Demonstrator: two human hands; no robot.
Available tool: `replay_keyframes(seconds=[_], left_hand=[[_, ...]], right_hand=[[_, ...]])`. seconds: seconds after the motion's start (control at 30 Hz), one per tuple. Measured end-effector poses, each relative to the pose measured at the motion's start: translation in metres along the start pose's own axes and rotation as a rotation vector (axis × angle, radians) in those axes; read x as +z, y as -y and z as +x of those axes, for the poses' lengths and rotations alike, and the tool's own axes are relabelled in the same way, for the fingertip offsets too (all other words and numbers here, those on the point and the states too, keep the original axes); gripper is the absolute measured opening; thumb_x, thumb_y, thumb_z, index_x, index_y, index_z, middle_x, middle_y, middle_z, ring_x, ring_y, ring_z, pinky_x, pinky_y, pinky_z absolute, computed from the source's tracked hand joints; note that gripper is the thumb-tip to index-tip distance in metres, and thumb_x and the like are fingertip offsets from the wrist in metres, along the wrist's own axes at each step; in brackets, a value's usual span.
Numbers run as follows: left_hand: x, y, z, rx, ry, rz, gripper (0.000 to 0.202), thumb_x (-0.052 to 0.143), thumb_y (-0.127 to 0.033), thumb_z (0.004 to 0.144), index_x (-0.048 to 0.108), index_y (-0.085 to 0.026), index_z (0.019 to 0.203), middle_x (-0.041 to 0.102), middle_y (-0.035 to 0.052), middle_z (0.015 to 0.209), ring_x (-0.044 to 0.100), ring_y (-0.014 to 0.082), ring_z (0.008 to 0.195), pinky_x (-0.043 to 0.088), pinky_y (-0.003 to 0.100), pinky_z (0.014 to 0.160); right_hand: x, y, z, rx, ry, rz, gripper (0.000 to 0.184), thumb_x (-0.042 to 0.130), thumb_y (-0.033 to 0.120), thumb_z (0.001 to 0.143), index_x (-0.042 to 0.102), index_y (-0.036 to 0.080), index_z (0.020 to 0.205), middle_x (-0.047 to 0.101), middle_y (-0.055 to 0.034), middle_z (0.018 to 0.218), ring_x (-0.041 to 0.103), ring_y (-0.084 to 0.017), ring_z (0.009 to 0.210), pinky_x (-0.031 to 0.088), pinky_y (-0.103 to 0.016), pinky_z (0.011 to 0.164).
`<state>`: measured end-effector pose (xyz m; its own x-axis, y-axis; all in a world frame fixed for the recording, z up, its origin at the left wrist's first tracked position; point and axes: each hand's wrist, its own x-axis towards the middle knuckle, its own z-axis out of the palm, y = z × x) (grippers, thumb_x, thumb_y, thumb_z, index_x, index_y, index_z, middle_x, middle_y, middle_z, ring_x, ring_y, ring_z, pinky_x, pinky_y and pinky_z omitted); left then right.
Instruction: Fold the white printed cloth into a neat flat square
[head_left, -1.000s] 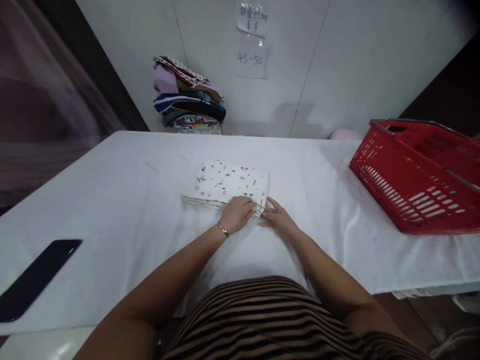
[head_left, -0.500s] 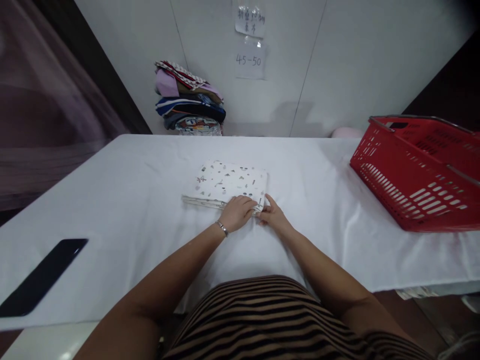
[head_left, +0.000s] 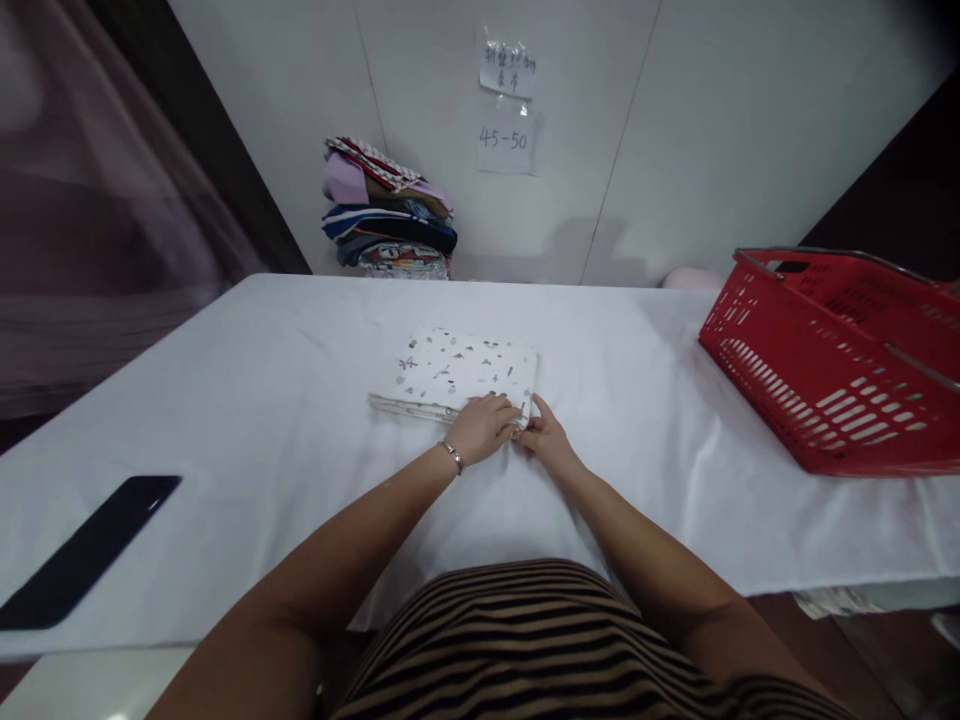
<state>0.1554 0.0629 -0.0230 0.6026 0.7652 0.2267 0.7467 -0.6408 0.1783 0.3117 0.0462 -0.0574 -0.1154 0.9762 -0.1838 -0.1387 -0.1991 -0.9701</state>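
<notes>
A folded white cloth (head_left: 469, 365) with small printed motifs lies on the white-covered table, its layered edge facing me. My left hand (head_left: 480, 428), with a bracelet at the wrist, rests on the cloth's near edge with fingers laid out flat toward the right corner. At that near right corner, my right hand (head_left: 550, 435) pinches the layers; its thumb is against the side edge and the other fingertips are partly hidden at the corner.
A red basket (head_left: 787, 370) stands on the right of the table (head_left: 262, 400). A dark flat panel (head_left: 90, 550) lies front left. Behind the table's far edge is a pile of folded textiles (head_left: 390, 215). Paper signs (head_left: 506, 140) hang on the wall.
The whole view has shifted slightly, with the scene a little lower in the picture. Both hands stay at the cloth's near right corner; the fold looks the same.
</notes>
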Motion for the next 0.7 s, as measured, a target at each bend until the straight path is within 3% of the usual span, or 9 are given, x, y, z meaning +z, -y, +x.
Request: replay_keyframes(seconds=[0.27, 0.4, 0.7], left_hand=[[-0.003, 0.001, 0.001, 0.018, -0.043, 0.05, 0.021, 0.04, -0.021, 0.09, 0.058, -0.02, 0.099, 0.061, 0.0044, 0.094, 0.053, 0.018, 0.09, 0.038, 0.032, 0.076], [-0.001, 0.0, -0.001, 0.081, -0.023, 0.098, 0.02, 0.041, -0.02, 0.09, 0.059, -0.019, 0.098, 0.061, 0.0055, 0.094, 0.053, 0.0183, 0.091, 0.037, 0.033, 0.078], [0.007, -0.004, -0.004, 0.099, -0.098, 0.155, 0.015, 0.045, -0.022, 0.089, 0.058, -0.017, 0.094, 0.06, 0.0061, 0.09, 0.052, 0.0181, 0.088, 0.037, 0.032, 0.077]], right_hand=[[-0.005, 0.0, 0.001, 0.03, 0.011, 0.071, 0.103, 0.07, 0.017, 0.054, 0.018, 0.02, 0.143, 0.058, 0.0083, 0.064, 0.046, -0.008, 0.045, 0.036, -0.021, 0.045], [-0.008, 0.005, 0.0, 0.069, 0.015, 0.163, 0.101, 0.071, 0.013, 0.053, 0.023, 0.019, 0.141, 0.06, 0.007, 0.065, 0.046, -0.008, 0.047, 0.036, -0.02, 0.046], [-0.013, 0.002, -0.002, 0.103, 0.024, 0.209, 0.092, 0.074, 0.014, 0.053, 0.033, 0.019, 0.135, 0.057, 0.008, 0.061, 0.046, -0.008, 0.047, 0.036, -0.019, 0.045]])
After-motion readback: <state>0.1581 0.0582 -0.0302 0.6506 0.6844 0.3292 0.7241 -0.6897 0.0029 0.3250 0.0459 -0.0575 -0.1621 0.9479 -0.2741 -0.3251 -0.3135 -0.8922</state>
